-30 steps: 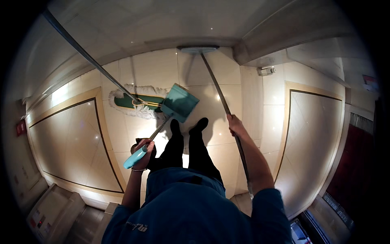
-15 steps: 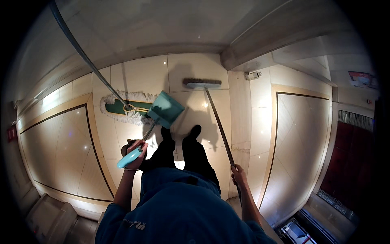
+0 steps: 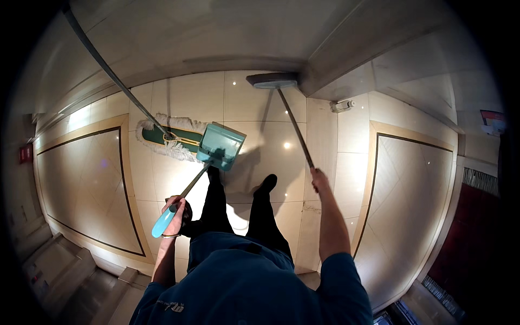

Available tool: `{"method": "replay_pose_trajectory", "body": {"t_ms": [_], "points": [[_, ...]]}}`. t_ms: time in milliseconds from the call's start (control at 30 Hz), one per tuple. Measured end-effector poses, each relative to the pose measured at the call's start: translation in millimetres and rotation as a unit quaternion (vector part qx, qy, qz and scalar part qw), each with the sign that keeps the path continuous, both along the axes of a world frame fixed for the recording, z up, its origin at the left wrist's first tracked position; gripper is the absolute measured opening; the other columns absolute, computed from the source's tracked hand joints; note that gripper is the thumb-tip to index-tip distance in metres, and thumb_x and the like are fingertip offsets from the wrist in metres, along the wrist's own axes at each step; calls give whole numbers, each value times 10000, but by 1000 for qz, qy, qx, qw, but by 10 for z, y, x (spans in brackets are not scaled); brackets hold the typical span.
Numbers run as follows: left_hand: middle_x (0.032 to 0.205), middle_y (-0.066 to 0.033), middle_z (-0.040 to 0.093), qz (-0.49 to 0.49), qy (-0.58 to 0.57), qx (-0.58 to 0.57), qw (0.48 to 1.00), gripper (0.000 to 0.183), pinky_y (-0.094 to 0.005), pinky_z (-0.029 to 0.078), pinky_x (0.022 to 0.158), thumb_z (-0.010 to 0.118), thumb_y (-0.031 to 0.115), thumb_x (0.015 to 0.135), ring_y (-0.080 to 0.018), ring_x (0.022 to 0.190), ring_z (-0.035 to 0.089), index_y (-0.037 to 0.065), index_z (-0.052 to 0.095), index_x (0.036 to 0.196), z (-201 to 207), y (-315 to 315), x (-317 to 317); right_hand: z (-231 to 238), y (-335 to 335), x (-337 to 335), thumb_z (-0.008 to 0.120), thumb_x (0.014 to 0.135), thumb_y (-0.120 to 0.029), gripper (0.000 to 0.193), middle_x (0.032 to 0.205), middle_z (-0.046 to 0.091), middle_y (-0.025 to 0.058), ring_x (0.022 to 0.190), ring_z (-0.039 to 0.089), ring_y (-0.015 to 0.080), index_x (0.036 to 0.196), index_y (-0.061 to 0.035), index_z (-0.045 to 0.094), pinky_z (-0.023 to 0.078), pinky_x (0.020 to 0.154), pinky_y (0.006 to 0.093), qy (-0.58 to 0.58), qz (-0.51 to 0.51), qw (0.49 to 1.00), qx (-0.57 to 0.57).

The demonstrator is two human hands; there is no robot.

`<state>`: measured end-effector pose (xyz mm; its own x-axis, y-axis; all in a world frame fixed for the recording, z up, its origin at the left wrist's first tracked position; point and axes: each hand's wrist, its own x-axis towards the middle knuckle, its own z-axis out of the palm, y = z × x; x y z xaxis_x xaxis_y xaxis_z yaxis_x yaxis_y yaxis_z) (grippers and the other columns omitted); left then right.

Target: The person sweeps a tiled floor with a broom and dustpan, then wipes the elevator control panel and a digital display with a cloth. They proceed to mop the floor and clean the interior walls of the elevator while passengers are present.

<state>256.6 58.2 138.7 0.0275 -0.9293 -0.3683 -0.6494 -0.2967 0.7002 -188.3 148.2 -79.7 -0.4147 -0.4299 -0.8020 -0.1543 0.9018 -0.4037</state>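
My right hand (image 3: 320,180) is closed round the dark handle of a broom (image 3: 293,120). The broom's wide head reaches the base of the far wall, by the inner corner. In my left hand (image 3: 174,215) is the light-blue grip of a long-handled dustpan (image 3: 223,145). Its teal pan is ahead of my left shoe, overlapping the right end of a dust mop (image 3: 183,140). That mop lies on the floor with a white fringe and green top, and its long grey pole slants up to the far left. A dark round thing shows beside my left wrist, partly hidden.
Pale tiles (image 3: 254,105) cover the floor, with dark-bordered panels on both sides. A grey wall (image 3: 233,32) runs across the far side and juts out at the right. A small white fixture (image 3: 343,105) sits beside that corner. A dark red fringed rug (image 3: 460,233) lies far right.
The broom has moved away from me to the wall as my right arm stretched out. The dustpan has turned a little, and my left hand has shifted slightly lower. My feet are farther apart.
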Motion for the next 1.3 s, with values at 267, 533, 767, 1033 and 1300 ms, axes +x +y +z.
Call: {"method": "replay_pose_trajectory", "body": {"t_ms": [267, 533, 767, 1033, 1300], "points": [[717, -101, 582, 35, -39, -32, 998, 151, -264, 436, 595, 578, 131, 805, -169, 621, 553, 2, 572, 883, -269, 483, -343, 559, 1716, 185, 437, 859, -416, 396, 504, 440, 47, 348, 409, 134, 1080, -95, 508, 340, 313, 282, -84, -78, 991, 76], [695, -95, 582, 84, -4, -9, 996, 146, -270, 447, 617, 595, 125, 790, -174, 636, 562, 15, 576, 885, -301, 857, -540, 1359, 1362, -256, 475, 873, -356, 379, 484, 446, 22, 327, 395, 94, 1154, -103, 496, 303, 286, 241, -83, -77, 993, 30], [700, -118, 603, 15, -72, -51, 996, 134, -300, 463, 619, 639, 145, 749, -242, 654, 599, 49, 600, 834, -448, 980, -629, 354, -118, -436, 440, 867, -419, 422, 519, 431, 27, 346, 379, 107, 1101, -69, 461, 344, 322, 251, -162, -85, 981, -65], [660, -91, 575, 13, -8, -29, 999, 61, -277, 453, 598, 617, 86, 770, -191, 623, 582, 54, 575, 799, -550, 1051, -637, 1003, 401, -291, 453, 864, -469, 426, 532, 420, 18, 368, 375, 91, 1133, -139, 461, 337, 331, 247, -254, -129, 959, 3], [685, -89, 591, -52, -34, -77, 995, 80, -278, 457, 591, 627, 108, 762, -213, 633, 591, 61, 578, 803, -581, 909, -660, 376, 21, -285, 429, 872, -450, 399, 541, 443, 30, 355, 388, 94, 1118, -137, 466, 351, 314, 253, -142, -78, 986, -50]]}}
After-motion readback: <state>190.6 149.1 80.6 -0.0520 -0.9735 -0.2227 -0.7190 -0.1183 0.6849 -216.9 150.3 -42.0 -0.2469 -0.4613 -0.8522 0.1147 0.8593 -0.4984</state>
